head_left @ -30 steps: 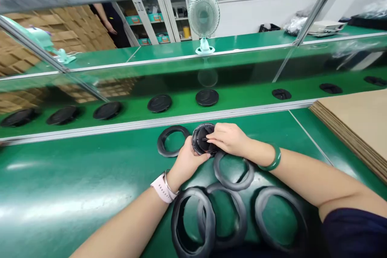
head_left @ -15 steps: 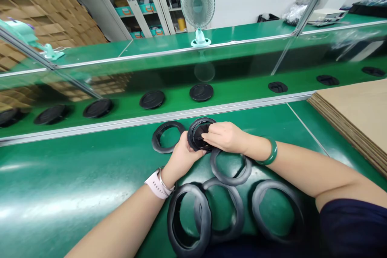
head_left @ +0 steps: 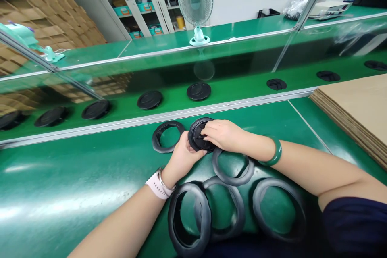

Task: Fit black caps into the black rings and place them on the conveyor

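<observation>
My left hand (head_left: pixel 186 151) grips a black ring (head_left: pixel 191 140) by its left and lower edge, tilted up off the green table. Inside that ring sits a black disc (head_left: pixel 198 133) with a raised bar across its middle. The fingertips of my right hand (head_left: pixel 223 134) are closed at this bar, hiding part of the disc. A dark grey ring (head_left: pixel 157 142) lies just left of the held part. Another grey ring (head_left: pixel 216 165) rests below my right hand. Closer to my body are several more grey rings (head_left: pixel 205 217), two of them overlapping.
Beyond the table's metal edge strip (head_left: pixel 127 120), a green belt (head_left: pixel 172 102) carries several black round parts (head_left: pixel 150 100). Stacked cardboard sheets (head_left: pixel 356 105) stand at the right. A mint fan (head_left: pixel 196 4) stands on the shelf behind a clear panel.
My right hand has turned slightly over the disc, and more of the disc's face shows. My left hand keeps its hold on the ring. The view has shifted a little.
</observation>
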